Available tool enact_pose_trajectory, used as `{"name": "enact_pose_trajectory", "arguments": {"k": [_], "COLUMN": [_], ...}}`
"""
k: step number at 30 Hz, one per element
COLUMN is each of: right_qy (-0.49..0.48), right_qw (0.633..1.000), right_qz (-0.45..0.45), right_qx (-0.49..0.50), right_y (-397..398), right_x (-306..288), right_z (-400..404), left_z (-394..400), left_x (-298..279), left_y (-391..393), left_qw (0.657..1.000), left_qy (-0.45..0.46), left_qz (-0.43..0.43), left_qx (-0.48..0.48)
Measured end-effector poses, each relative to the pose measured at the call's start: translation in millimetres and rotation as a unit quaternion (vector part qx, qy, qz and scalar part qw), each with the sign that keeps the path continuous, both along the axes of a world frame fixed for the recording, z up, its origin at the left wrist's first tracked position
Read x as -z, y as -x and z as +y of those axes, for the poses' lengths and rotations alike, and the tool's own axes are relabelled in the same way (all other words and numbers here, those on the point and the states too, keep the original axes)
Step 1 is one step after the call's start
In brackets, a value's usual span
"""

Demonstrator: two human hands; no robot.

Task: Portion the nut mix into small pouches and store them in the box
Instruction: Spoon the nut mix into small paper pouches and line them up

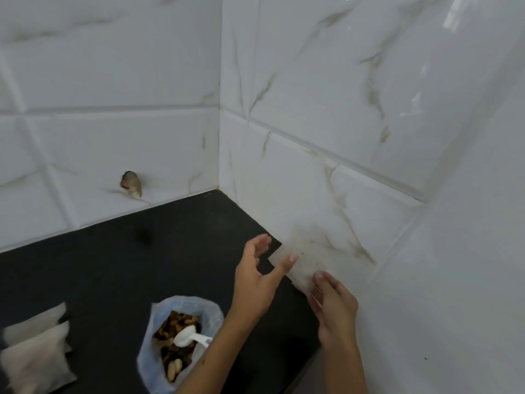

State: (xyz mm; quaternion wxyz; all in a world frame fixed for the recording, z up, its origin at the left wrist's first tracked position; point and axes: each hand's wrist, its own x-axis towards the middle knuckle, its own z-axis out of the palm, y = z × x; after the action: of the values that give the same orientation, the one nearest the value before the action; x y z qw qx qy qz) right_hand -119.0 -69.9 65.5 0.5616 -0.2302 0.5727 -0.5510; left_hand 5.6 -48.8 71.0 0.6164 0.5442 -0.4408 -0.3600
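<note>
Opening: empty pouch [301, 268] held flat by the wall, above counter [113, 265] edge.
L hand [255, 277]: thumb on pouch, other fingers spread loose.
R hand [335, 311]: fingertips pinching pouch's near edge.
Nut mix bag [181, 339]: near-left, scoop [187, 335] inside.
Filled pouches [37, 348]: far left.
Box: not seen.
Advice: part mouth fully, bring pouch over bag before scooping.

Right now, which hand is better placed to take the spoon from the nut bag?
The left hand, probably. Its forearm already passes right beside the spoon in the nut bag, and its fingers look loose on the empty pouch. The right hand pinches that pouch, farther from the bag.
</note>
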Motion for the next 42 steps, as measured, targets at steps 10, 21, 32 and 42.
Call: {"name": "enact_pose_trajectory", "arguments": {"k": [10,21,32,42], "right_qy": [-0.032,0.216,0.224,0.224], "right_qw": [0.903,0.879,0.81,0.817], "right_qz": [-0.077,0.134,0.205,0.142], "right_qx": [-0.422,-0.403,-0.501,-0.512], "right_y": [-110,-170,-172,-165], "right_x": [-16,-43,-42,-38], "right_z": [75,136,139,133], "left_z": [109,181,184,181], "left_x": [-7,18,26,33], "left_y": [-82,-142,-156,-153], "left_qw": [0.985,0.909,0.907,0.916], "left_qy": [0.061,0.016,0.032,0.05], "left_qz": [0.005,-0.28,-0.299,-0.297], "left_qx": [-0.164,-0.309,-0.294,-0.266]}}
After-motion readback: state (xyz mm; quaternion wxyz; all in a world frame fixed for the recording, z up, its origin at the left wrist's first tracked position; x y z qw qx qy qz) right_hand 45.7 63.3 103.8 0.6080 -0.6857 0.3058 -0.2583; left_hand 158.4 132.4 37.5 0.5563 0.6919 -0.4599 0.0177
